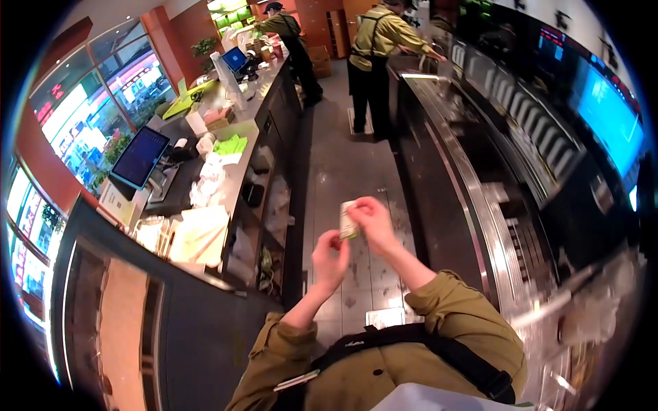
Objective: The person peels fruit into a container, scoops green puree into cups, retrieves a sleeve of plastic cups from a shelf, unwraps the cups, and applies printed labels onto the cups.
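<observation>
A small flat white packet or label with a green lower edge is held up in front of my chest, above the aisle floor. My right hand grips its upper right side between thumb and fingers. At its lower left edge, my left hand has its fingers curled in a pinch, seemingly touching it. Printing on the packet is too small to read.
On the left, a counter carries a monitor, green slips and brown paper bags. A steel counter runs along the right. Two people stand farther up the aisle.
</observation>
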Demonstrator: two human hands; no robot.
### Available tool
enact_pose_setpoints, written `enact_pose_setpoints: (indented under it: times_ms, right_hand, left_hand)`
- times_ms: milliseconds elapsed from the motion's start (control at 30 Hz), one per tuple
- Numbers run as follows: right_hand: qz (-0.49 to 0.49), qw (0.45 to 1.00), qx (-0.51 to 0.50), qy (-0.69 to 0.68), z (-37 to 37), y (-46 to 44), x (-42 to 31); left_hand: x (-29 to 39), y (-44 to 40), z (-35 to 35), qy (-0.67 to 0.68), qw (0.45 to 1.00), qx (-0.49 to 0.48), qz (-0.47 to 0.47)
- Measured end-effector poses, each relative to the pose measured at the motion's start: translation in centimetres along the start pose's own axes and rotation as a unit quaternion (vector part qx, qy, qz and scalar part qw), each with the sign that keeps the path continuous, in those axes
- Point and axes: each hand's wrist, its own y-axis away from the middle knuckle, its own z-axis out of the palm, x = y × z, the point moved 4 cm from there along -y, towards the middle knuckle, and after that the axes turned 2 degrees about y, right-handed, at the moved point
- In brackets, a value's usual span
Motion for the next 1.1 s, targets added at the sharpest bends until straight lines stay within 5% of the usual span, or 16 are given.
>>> enact_pose_setpoints:
  times_ms: [200, 400, 600, 767, 867, 1100]
  right_hand:
    - [0.027, 0.989, -0.141, -0.039, 7.7, -25.0, 5.9]
    - [-0.026, 0.996, -0.073, 0.036, 8.1, -52.5, 7.5]
    - [-0.043, 0.996, 0.023, 0.071, 2.7, -78.0, 8.3]
    - [-0.075, 0.996, 0.019, 0.047, 2.7, -101.8, 10.9]
    - [-0.133, 0.988, -0.013, 0.072, 5.3, -117.5, 15.5]
    - [-0.056, 0.994, -0.078, 0.054, 14.8, -147.6, 26.7]
  left_hand:
    - [-19.5, -17.2, -0.1, 0.195, 0.958, 0.12, -0.174]
    - [-34.8, -39.0, 6.0, 0.006, 0.992, 0.096, -0.08]
    - [-50.9, -59.5, 17.5, 0.004, 1.0, 0.017, 0.0]
    - [-66.9, -76.4, 25.7, 0.197, 0.967, 0.028, -0.162]
    - [-75.9, -85.6, 26.8, 0.315, 0.89, 0.044, -0.327]
    - [-97.2, -105.6, 24.3, 0.247, 0.869, 0.11, -0.415]
